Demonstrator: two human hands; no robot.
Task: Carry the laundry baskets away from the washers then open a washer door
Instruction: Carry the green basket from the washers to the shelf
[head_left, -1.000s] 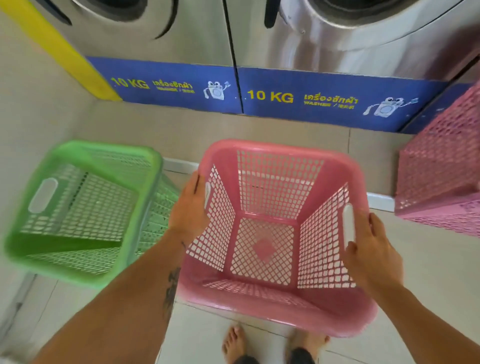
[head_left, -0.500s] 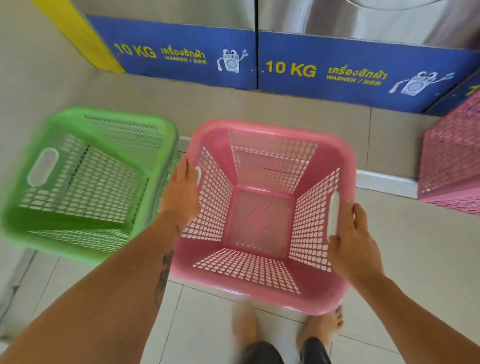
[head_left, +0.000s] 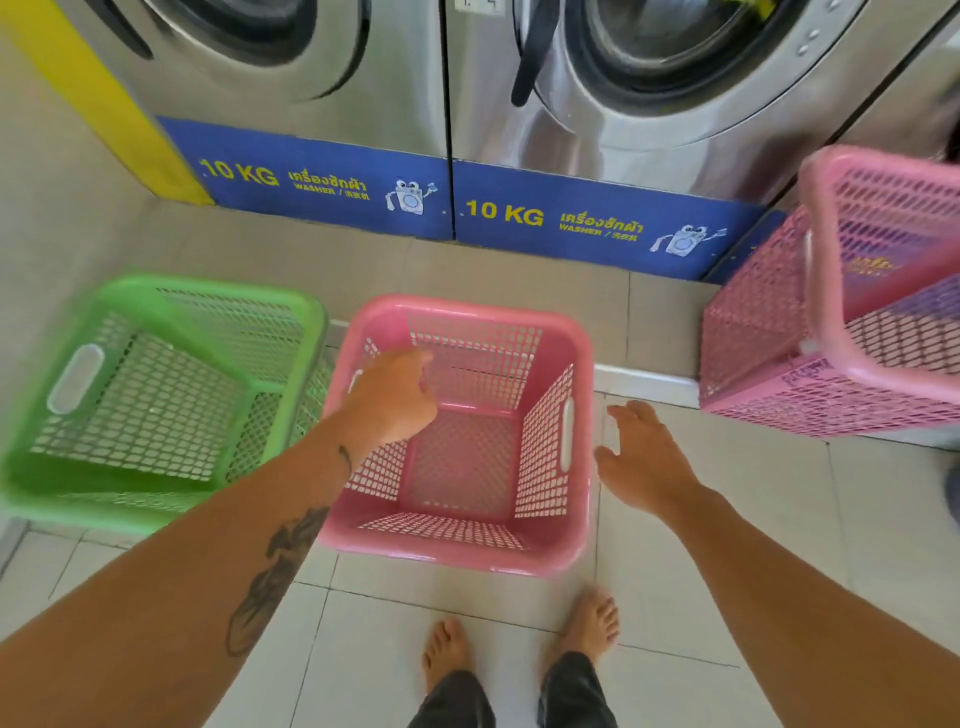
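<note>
An empty pink laundry basket (head_left: 576, 338) stands on the tiled floor in front of me. My left hand (head_left: 392, 400) hovers over its left rim, fingers loosely curled, holding nothing. My right hand (head_left: 641, 457) is just outside its right wall, fingers apart, off the handle slot. An empty green basket (head_left: 270, 306) sits to the left, against the pink one. Two stainless washers are at the top, the left washer (head_left: 291, 88) and the right washer (head_left: 670, 98), both with round doors shut; a dark door handle (head_left: 530, 57) shows on the right one.
Stacked pink baskets (head_left: 810, 364) stand at the right, on a raised tiled step that runs below the washers. A yellow strip (head_left: 98, 109) marks the wall at the left. My bare feet (head_left: 519, 644) are on the floor tiles behind the basket.
Both hands have let go of the pink basket's handles; it now rests on the floor. The view has tilted up and shows more of the washers.
</note>
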